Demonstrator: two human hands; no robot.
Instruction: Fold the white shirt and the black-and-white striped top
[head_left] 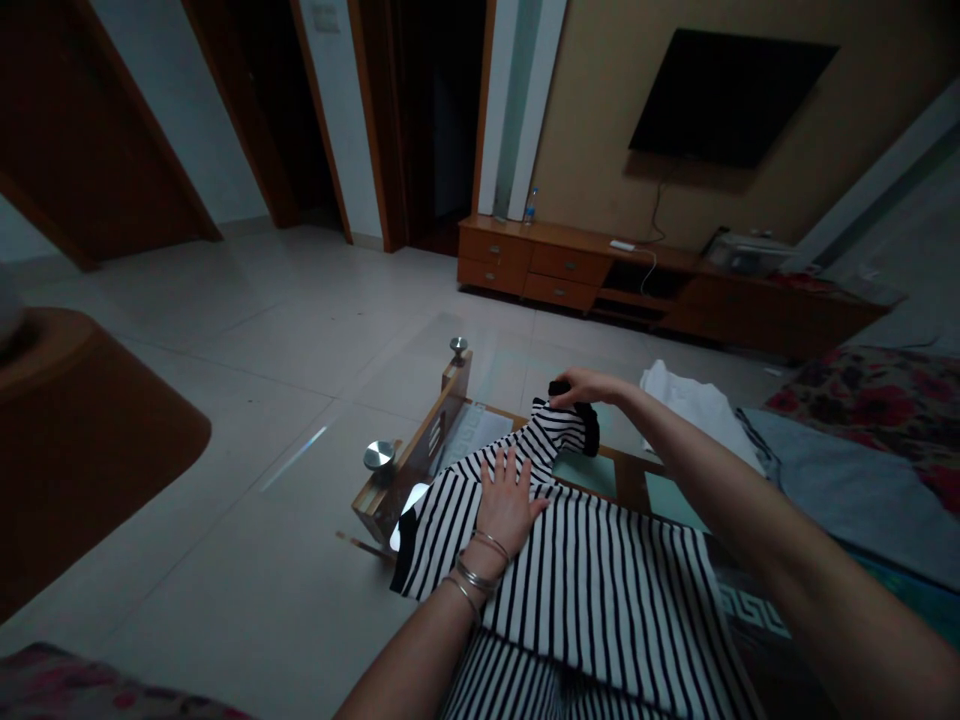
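A black-and-white striped garment with black trim is spread over a glass-topped table. My left hand, with bracelets at the wrist, lies flat on the garment, its fingers apart. Beyond it, my right hand pinches the black-edged end of a striped sleeve. That sleeve is bunched and twisted near the table's far side. The other black-cuffed end hangs at the table's left edge.
To the right lie a white cloth and grey folded fabric. Metal knobs stand at the table's left end. A brown rounded piece of furniture is at left; a low wooden cabinet stands at the back.
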